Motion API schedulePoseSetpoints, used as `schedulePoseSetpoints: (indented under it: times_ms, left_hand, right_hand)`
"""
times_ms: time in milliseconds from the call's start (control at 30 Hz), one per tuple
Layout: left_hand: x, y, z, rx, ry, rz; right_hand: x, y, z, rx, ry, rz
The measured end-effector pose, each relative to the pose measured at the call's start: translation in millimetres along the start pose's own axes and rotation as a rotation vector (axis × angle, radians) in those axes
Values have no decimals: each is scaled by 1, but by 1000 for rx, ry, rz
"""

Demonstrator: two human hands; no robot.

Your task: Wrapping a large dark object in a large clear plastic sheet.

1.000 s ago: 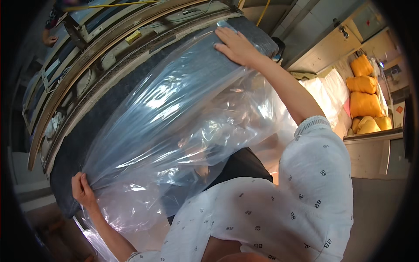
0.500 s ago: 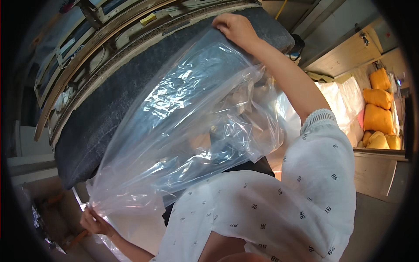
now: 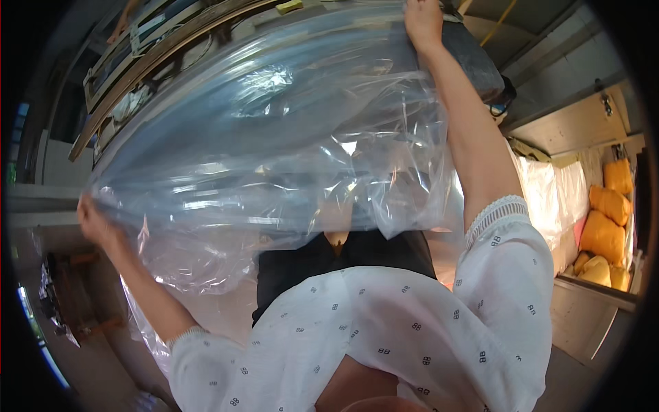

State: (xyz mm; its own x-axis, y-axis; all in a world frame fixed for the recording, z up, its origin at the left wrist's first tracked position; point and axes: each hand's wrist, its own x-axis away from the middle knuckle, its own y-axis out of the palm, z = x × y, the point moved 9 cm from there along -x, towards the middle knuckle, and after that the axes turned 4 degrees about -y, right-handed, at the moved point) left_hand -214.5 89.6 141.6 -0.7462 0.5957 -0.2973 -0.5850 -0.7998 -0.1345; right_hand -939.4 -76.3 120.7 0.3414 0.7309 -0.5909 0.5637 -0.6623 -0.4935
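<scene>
Basically, a big clear plastic bag (image 3: 274, 151) is stretched over a dark cushion (image 3: 473, 62), mostly hidden beneath. Left hand (image 3: 96, 220) clenches the bag's left edge; right hand (image 3: 422, 20) grips its far top, fingertips cut off. Yellow sacks (image 3: 604, 233) stacked far right.

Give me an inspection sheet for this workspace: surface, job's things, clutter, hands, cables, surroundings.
Surface: dark grey slab, mostly under plastic; what it rests on is hidden.
Job's things: clear plastic sheet, crinkled, spread over the slab.
Clutter: yellow sacks stacked at far right; dark debris at lower left.
Hands: left hand grips the sheet's gathered left edge; right hand presses the sheet's top on the slab.
Cables: yellow line at upper right.
Surroundings: wooden frames behind the slab; plywood wall at right.
</scene>
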Motion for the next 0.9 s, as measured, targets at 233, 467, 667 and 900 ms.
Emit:
schedulePoseSetpoints:
  times_ms: [233, 467, 667, 900]
  left_hand:
    - [-84, 89, -101, -251, 104, -111]
    - [-102, 129, -100, -206, 53, -124]
    - [-88, 130, -76, -394, 118, -44]
    - [-127, 119, -126, -279, 27, -177]
  right_hand:
    - [12, 22, 40, -25, 1, 180]
    - [-18, 37, 63, 110, 25, 97]
    - [-17, 35, 54, 182, 70, 107]
    - [-19, 28, 66, 128, 169, 197]
